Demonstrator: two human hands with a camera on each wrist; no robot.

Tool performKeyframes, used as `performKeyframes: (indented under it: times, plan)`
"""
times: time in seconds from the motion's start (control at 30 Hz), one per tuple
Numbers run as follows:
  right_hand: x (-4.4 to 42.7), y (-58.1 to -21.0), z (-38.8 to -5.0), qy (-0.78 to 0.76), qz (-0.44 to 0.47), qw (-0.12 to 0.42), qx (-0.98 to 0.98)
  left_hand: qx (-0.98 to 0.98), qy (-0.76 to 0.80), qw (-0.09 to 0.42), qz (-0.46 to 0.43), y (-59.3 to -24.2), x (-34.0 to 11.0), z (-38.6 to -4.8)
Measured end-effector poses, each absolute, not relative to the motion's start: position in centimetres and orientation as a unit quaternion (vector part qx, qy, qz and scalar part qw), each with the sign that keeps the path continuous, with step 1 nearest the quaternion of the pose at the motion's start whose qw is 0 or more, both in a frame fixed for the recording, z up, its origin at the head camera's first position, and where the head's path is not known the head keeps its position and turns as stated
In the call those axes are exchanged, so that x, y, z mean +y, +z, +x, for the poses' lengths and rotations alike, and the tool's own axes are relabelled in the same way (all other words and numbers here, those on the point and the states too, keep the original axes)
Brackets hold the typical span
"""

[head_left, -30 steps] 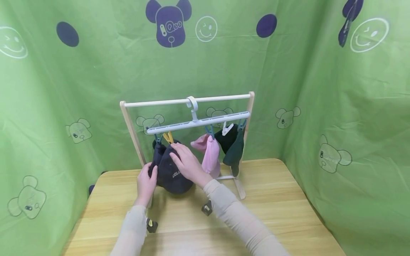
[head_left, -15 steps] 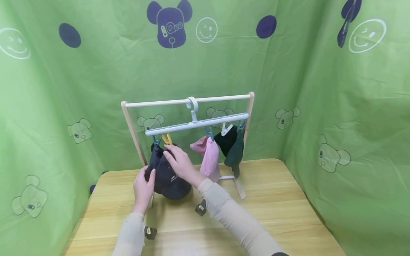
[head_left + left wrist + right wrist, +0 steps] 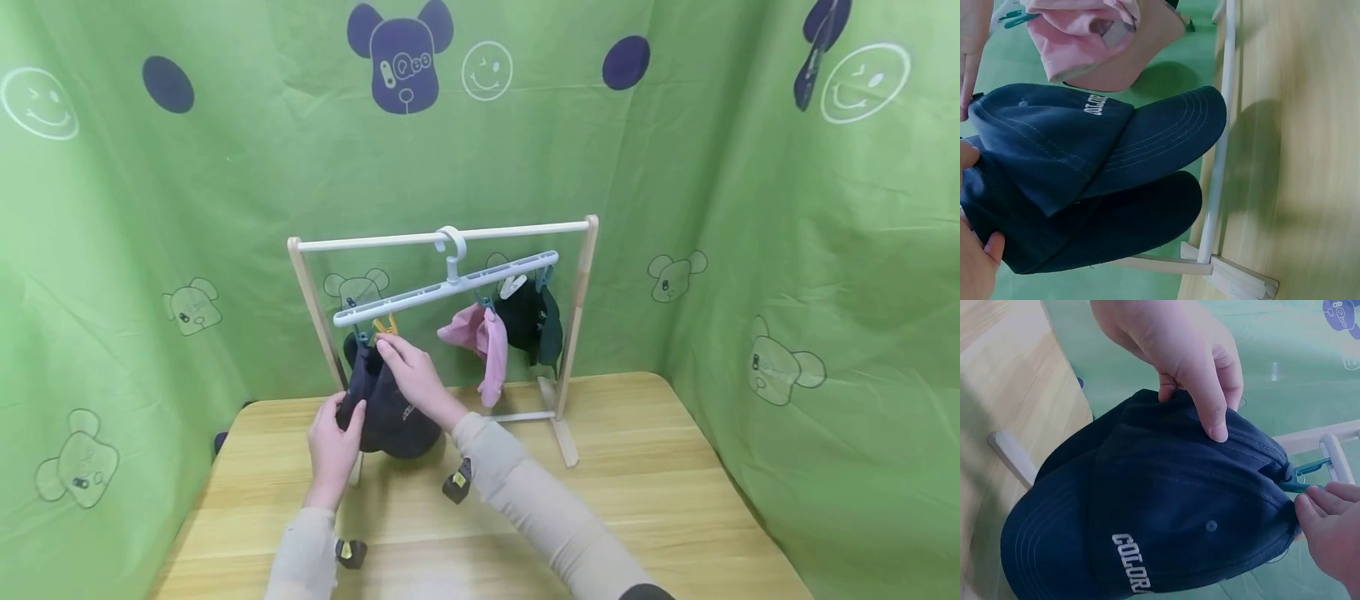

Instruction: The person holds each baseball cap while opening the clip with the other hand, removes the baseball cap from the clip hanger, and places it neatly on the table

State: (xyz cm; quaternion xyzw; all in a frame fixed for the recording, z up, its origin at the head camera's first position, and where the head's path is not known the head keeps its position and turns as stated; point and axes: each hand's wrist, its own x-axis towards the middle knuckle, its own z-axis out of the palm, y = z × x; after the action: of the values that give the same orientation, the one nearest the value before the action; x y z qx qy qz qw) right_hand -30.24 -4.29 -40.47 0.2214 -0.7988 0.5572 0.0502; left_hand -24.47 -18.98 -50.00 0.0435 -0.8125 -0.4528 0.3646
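Dark blue cloth makes up the cap (image 3: 397,417), which hangs at the left end of a pale blue hanger (image 3: 450,286). White letters (image 3: 1130,562) are on its front. The left hand (image 3: 333,442) holds the side of the cap, with its thumb in front. The right hand (image 3: 416,375) pinches the top edge of the cap, just under a yellow clip (image 3: 385,323). The two hands are apart, one on each side of the cap. A green clip (image 3: 1300,478) grips the cap too. The hanger is tilted, low at the left, and its hook goes over the bar of a wooden rack (image 3: 517,230). A pink hat (image 3: 491,342) and a dark green hat (image 3: 550,329) hang to the right, near a white clip (image 3: 513,287). The rack stands on a wooden table (image 3: 600,500)
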Motion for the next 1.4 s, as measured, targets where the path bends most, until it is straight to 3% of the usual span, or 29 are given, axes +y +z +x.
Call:
performKeyframes:
  times: [0.67, 1.07, 1.4]
  plan:
    - [-5.6, -40.4, -30.9, 0.564, 0.182, 0.026, -0.805, -0.796, -0.442, 0.411, 0.056, -48.8, -19.3, -22.5]
    - [-6.3, -40.5, -31.2, 0.556, 0.174, 0.029, -0.812, -0.798, -0.441, 0.407, 0.06, -47.0, -19.8, -21.7]
    - [-7.4, -40.8, -32.2, 0.652, 0.175, -0.026, -0.737, -0.821, -0.421, 0.383, 0.042, -46.0, -20.2, -21.6]
